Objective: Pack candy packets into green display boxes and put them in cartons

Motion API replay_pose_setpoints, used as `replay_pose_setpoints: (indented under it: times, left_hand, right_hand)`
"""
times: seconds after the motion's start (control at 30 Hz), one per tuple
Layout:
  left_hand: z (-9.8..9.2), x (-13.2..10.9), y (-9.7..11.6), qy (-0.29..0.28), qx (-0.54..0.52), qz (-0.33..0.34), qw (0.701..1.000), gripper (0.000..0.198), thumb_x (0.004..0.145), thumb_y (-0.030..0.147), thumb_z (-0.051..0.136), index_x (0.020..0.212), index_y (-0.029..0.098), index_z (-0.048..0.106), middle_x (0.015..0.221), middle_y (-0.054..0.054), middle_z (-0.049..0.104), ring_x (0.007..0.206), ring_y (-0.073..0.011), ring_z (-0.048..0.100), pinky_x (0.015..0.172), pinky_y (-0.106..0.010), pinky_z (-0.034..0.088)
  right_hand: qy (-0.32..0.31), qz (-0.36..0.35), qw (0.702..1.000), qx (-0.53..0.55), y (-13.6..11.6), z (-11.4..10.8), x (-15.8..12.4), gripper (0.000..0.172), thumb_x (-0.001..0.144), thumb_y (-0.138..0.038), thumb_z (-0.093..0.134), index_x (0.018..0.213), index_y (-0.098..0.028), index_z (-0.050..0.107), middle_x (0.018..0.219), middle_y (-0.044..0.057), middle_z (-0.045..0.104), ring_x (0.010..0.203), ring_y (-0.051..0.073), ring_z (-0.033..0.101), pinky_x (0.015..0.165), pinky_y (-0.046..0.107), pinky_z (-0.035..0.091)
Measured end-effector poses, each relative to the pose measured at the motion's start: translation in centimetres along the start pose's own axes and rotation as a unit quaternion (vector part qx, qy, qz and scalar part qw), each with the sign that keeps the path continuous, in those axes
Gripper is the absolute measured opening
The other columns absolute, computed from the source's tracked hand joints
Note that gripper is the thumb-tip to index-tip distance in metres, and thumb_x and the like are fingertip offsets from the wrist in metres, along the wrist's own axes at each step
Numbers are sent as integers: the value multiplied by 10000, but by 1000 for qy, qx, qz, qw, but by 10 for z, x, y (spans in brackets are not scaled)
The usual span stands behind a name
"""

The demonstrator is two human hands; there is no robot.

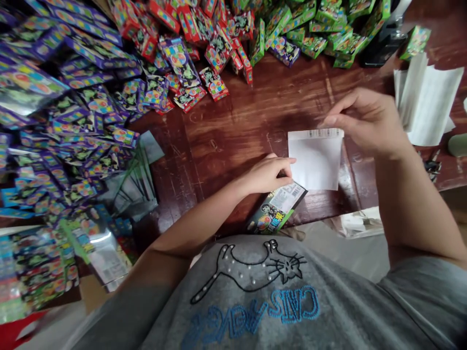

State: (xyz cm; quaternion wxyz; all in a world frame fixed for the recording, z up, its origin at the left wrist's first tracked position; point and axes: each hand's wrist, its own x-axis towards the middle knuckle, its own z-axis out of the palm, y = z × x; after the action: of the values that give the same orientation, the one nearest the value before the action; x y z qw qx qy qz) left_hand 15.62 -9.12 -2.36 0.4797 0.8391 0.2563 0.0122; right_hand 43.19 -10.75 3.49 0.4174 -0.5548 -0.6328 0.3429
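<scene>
A white sheet of barcode labels [315, 163] lies on the table, mostly bare, with a row of printed barcodes along its top edge. My left hand [272, 174] has its index finger and thumb closed at the sheet's left edge. Under the thumb is a dark candy packet [275, 209], tilted, with a white barcode label on it. At the sheet's top edge my right hand [372, 121] makes a pinch, thumb against index finger. Whatever is between those fingertips is too small to make out.
Heaps of purple boxes [98, 102], red boxes [219, 48] and green boxes [328, 29] cover the table's far and left sides. More label sheets [434, 102] lie at right, near keys [432, 165]. Clear plastic packaging [127, 184] is at left.
</scene>
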Motion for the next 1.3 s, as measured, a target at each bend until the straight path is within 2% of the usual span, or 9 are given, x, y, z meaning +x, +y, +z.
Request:
replay_pose_setpoints:
  times: [0.07,0.23,0.37,0.6,0.8,0.93,1.07,1.17,1.3]
  left_hand:
    - [0,-7,-1,26,-8,8,1000,32,942,212,740,949,192,764,1466,-89,729,1201,-248,692,1092,-439,518]
    - [0,-41,-4,100,-160,65,980,71,937,210,692,1005,188,695,1078,-63,795,953,-173,718,881,-319,546]
    - [6,-61,-6,140,-210,85,964,105,901,184,665,1002,190,637,1001,-39,716,877,-140,647,821,-289,520]
    - [10,-82,-9,168,-239,62,954,152,875,173,680,1008,194,609,960,-23,663,880,-138,619,793,-280,501]
    - [9,-100,-13,167,-307,51,936,196,860,219,736,980,188,584,950,-24,667,853,-128,627,780,-276,506]
    - [11,-110,-18,190,-296,38,935,352,799,316,865,953,196,572,906,-3,635,813,-125,606,726,-266,502]
    - [-8,-138,-35,287,-240,28,927,349,814,328,885,1004,210,617,943,-6,680,850,-138,661,754,-271,537]
    - [-24,-172,-50,451,-232,9,862,483,860,453,885,1240,282,639,1060,-19,727,959,-170,709,834,-307,586]
    - [1,-203,-57,521,-269,-17,810,748,933,652,766,1557,400,438,1281,-53,724,1084,-210,729,908,-373,628]
  right_hand:
    - [-4,-4,999,34,-17,2,-9,238,895,-387,890,983,-214,752,897,10,734,801,107,635,755,284,489]
    - [-259,27,961,87,-47,35,-39,468,956,-352,800,1359,-252,586,956,-21,703,869,121,676,754,257,536]
    - [-311,68,941,110,-49,73,-53,508,960,-419,758,1377,-248,522,947,-10,683,869,156,670,740,293,555]
    - [-270,49,962,-3,-50,99,-54,641,892,-391,780,1438,-218,492,927,4,670,812,190,647,762,362,529]
    - [-120,-117,960,-223,-64,123,-85,604,1009,-272,682,1572,-275,465,1049,30,785,986,258,668,987,481,441]
    - [-72,-177,942,-274,-65,147,-97,783,1067,-230,607,1738,-356,224,1078,2,833,1006,260,652,1069,532,385]
    - [-82,-150,958,-230,-61,155,-97,847,1092,-327,548,1777,-350,50,1328,72,777,1178,309,651,1157,627,391]
    - [-15,-82,993,-81,-51,160,-102,858,1079,-474,532,1763,-399,19,1599,130,567,1330,333,630,1121,623,511]
    - [49,21,993,110,-41,189,-105,808,1013,-527,639,1659,-553,154,1515,75,570,1189,278,691,973,534,642]
